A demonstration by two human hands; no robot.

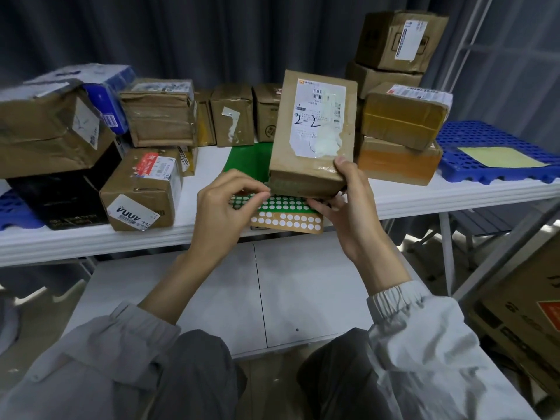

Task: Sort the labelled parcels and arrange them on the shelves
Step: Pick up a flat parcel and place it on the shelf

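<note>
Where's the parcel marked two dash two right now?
Head view, centre: the 2-2 parcel is held upright above the sticker sheets in the right hand, beside the orange-taped box.

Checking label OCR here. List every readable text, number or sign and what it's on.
"2-2", handwritten, on the white label of the held parcel gripped by the right hand.
"P80", printed, partly glared out, at the top of that label.
"VUUV", seen upside down, on the label of the small box at left.
Fine print, barcodes and the other parcels' labels: too small or blurred.
</note>
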